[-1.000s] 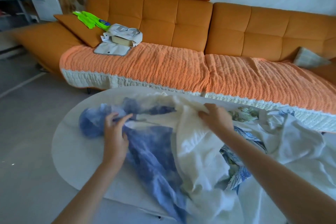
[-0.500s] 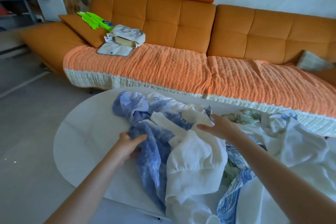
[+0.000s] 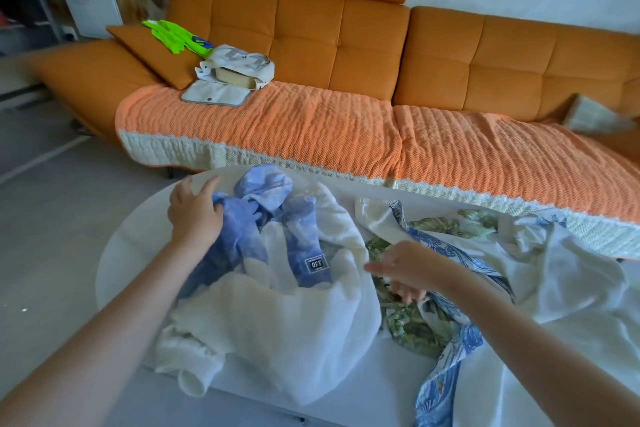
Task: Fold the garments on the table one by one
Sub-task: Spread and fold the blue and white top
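Garments (image 3: 287, 333) heaped on table (image 3: 114, 263) — sofa (image 3: 346, 45) behind

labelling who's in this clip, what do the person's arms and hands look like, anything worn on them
Both arms are bare: no sleeve shows on the left forearm or the right forearm right up to the frame edge. The left hand and right hand are ungloved, and no watch, bracelet or ring is visible on either.
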Motion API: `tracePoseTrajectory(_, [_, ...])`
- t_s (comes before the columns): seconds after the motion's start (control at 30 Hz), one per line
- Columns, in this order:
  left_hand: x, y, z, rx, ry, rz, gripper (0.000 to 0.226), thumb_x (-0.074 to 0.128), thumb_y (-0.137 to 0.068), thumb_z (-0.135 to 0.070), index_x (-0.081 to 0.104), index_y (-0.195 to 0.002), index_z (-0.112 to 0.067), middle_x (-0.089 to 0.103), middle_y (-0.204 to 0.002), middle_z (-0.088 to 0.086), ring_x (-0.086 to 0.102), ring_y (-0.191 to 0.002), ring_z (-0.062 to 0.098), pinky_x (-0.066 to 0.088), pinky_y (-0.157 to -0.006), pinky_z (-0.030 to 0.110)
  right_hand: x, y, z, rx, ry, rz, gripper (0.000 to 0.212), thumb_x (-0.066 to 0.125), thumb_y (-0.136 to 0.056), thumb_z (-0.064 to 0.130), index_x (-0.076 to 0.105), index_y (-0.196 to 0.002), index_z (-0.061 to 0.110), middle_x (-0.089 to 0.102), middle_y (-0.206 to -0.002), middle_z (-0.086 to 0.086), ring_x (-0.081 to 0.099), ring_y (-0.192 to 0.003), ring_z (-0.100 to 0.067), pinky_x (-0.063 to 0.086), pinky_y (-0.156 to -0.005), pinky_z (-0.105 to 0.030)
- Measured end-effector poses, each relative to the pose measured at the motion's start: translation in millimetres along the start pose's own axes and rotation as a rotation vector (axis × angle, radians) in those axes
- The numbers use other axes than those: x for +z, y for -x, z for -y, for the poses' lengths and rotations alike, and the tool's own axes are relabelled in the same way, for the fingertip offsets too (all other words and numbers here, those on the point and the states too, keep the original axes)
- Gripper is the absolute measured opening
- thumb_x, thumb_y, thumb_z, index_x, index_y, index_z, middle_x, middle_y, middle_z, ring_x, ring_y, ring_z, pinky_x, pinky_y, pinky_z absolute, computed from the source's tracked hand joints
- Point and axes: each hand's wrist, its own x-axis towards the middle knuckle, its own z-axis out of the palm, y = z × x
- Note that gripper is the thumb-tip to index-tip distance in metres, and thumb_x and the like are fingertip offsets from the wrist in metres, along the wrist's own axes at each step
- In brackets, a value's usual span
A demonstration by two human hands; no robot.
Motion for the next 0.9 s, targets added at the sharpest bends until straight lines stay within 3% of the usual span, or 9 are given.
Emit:
tracePoseTrajectory(0.1, [16.9, 22.5, -1.0, 0.191, -0.057, -0.009, 0.038, 0.043, -0.095, -0.024, 0.054, -0.131, -0.018, 0.039, -0.143, 0.02, 0.028, -0.135, 0.039, 0.026, -0.108, 0.048, -1.5, -37.7, -9.8, 0.016, -0.157, -0.336, 0.044, 0.055, -0.09, 0.043, 0.06, -0.114, 0.006, 0.068, -0.093, -0.014, 0.062, -0.065, -0.023, 0.051, -0.062, -0.033])
tracePoseTrajectory(0.2, [26.4, 47.6, -0.8, 0.273, -0.129, 0.103, 0.04, 0.04, -0.097, -0.032, 0.048, -0.136, -0.024, 0.034, -0.149, 0.011, 0.022, -0.141, 0.03, 0.015, -0.113, 0.046, 9.6, -65.3, -10.4, 0.085, -0.176, -0.32, 0.049, 0.057, -0.09, 0.039, 0.049, -0.126, 0.007, 0.061, -0.1, -0.008, 0.056, -0.062, -0.014, 0.042, -0.052, -0.023])
tracePoseTrajectory(0.3, [26.5, 64.7, -0.3, 0.27, -0.088, 0.106, 0.046, 0.036, -0.094, -0.048, 0.046, -0.136, -0.031, 0.028, -0.153, 0.002, 0.012, -0.145, 0.024, 0.005, -0.113, 0.046, 25.4, -82.3, -7.1, 0.11, -0.148, -0.326, 0.03, 0.059, -0.09, 0.035, 0.052, -0.081, 0.007, 0.046, -0.064, -0.001, 0.04, -0.051, -0.011, 0.032, -0.052, -0.021])
tracePoseTrajectory(0.4, [24.4, 70.1, 8.3, 0.207, -0.138, 0.37, 0.055, 0.037, -0.093, -0.057, 0.026, -0.144, -0.04, 0.008, -0.158, -0.005, -0.002, -0.146, 0.018, 0.001, -0.116, 0.046, 36.1, -89.7, -0.8, 0.088, -0.033, -0.369, 0.044, 0.055, -0.09, 0.034, 0.038, -0.055, 0.015, 0.037, -0.055, 0.002, 0.038, -0.058, -0.013, 0.029, -0.076, -0.029])
tracePoseTrajectory(0.53, [28.3, 66.4, 30.4, 0.095, -0.162, 0.761, 0.106, 0.01, -0.05, -0.085, 0.011, -0.147, -0.042, -0.008, -0.158, -0.004, -0.014, -0.144, 0.021, 0.001, -0.115, 0.053, 20.9, -75.9, 10.2, -0.023, -0.584, -0.49, 0.025, 0.048, -0.097, 0.027, 0.059, -0.106, 0.006, 0.065, -0.094, -0.011, 0.062, -0.084, -0.025, 0.053, -0.074, -0.035])
tracePoseTrajectory(0.63, [38.1, 56.4, 47.1, 0.116, -0.156, 0.76, 0.071, 0.027, -0.084, -0.064, -0.003, -0.145, -0.042, -0.008, -0.158, -0.002, -0.013, -0.145, 0.023, 0.004, -0.114, 0.056, -28.1, -60.3, 12.5, -0.052, -0.828, -0.73, 0.036, 0.044, -0.098, 0.029, 0.05, -0.127, 0.009, 0.059, -0.104, -0.006, 0.058, -0.086, -0.021, 0.051, -0.075, -0.033])
tracePoseTrajectory(0.73, [42.9, 53.4, 46.7, 0.184, -0.117, 0.676, 0.056, 0.029, -0.097, -0.046, -0.004, -0.142, -0.047, -0.009, -0.157, -0.008, -0.013, -0.144, 0.023, 0.002, -0.113, 0.057, -79.0, -62.6, -2.9, 0.01, -0.587, -1.016, 0.037, 0.044, -0.097, 0.022, 0.046, -0.131, 0.009, 0.057, -0.117, -0.012, 0.052, -0.085, -0.02, 0.044, -0.066, -0.03])
tracePoseTrajectory(0.83, [35.6, 57.0, 37.0, 0.149, 0.122, 0.589, 0.078, 0.022, -0.068, -0.086, 0.024, -0.138, -0.053, 0.011, -0.153, -0.018, -0.002, -0.145, 0.015, 0.0, -0.115, 0.054, -84.1, -70.2, -25.4, 0.208, -0.148, -0.598, 0.049, 0.051, -0.093, 0.017, 0.037, -0.139, 0.004, 0.049, -0.132, -0.019, 0.054, -0.107, -0.03, 0.05, -0.077, -0.033])
tracePoseTrajectory(0.9, [30.1, 59.6, 36.1, 0.136, 0.242, 0.417, 0.081, 0.024, -0.069, -0.082, 0.044, -0.134, -0.039, 0.034, -0.148, -0.007, 0.02, -0.143, 0.024, 0.014, -0.114, 0.055, -62.6, -62.8, -27.6, 0.222, 0.094, -0.292, 0.046, 0.049, -0.096, 0.023, 0.043, -0.135, 0.0, 0.05, -0.134, -0.017, 0.051, -0.12, -0.028, 0.044, -0.092, -0.029])
